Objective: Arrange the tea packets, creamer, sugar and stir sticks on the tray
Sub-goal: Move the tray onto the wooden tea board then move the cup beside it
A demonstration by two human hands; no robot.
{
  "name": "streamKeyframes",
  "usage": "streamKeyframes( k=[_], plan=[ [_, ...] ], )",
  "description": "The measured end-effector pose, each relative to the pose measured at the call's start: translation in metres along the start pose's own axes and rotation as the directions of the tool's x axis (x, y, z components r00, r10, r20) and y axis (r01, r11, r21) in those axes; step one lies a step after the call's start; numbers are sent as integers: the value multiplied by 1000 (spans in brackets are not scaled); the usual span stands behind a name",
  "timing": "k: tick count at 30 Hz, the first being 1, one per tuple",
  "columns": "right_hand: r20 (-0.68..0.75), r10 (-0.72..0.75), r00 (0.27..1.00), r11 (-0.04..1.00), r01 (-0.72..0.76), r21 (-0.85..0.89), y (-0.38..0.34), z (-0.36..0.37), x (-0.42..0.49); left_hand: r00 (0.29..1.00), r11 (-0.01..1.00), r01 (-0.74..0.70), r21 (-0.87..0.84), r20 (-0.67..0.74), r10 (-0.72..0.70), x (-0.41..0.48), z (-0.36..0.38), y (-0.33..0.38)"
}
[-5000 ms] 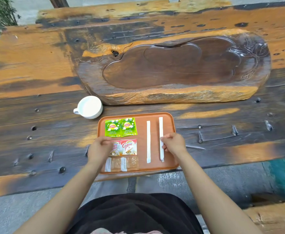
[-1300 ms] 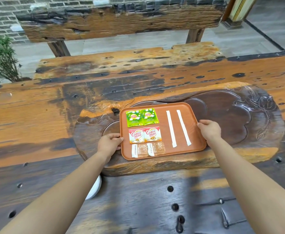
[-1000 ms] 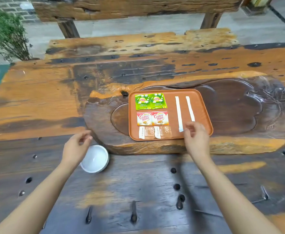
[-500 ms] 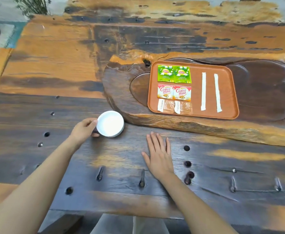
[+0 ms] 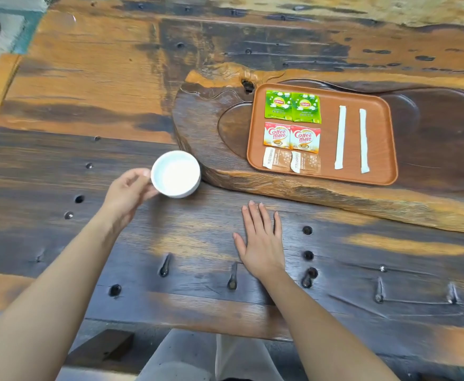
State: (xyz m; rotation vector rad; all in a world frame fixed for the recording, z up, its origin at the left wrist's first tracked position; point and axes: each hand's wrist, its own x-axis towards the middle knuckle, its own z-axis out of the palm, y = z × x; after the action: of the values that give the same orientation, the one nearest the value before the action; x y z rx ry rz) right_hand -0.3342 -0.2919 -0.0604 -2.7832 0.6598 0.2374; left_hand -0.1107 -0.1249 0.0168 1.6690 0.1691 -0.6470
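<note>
- Left hand (image 5: 127, 192) closes its grip on the left side of the white cup (image 5: 175, 173), fingers curled around what looks like the handle; the handle itself is hidden behind them.
- White cup stands upright on the dark counter (image 5: 87, 149), just beside the near-left edge of the carved wooden slab (image 5: 206, 127).
- Right hand (image 5: 261, 242) lies flat on the counter, palm down, fingers apart and holding nothing, near and to the right of the cup.
- Orange tray (image 5: 325, 105) rests on the slab, far and to the right of both hands.
- On the tray's left part, two green tea packets (image 5: 292, 106) lie side by side at the far end.
- Two creamer packets (image 5: 291, 137) sit just nearer, also side by side.
- Two sugar packets (image 5: 291, 161) lie along the near edge.
- On the tray's right part, two white stir sticks (image 5: 340, 137) lie roughly parallel, apart from each other, running near to far.
</note>
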Motion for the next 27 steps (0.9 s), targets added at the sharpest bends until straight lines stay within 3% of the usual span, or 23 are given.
streamKeyframes(
  k=[9,27],
  plan=[
    [-24,-2,1000,1000,2,-14,0,1,-1,990,994,-108,9,91,106,42,60,68],
    [-14,5,1000,1000,-5,9,2,1,0,988,995,-44,85,154,30,85,125,77]
  ],
)
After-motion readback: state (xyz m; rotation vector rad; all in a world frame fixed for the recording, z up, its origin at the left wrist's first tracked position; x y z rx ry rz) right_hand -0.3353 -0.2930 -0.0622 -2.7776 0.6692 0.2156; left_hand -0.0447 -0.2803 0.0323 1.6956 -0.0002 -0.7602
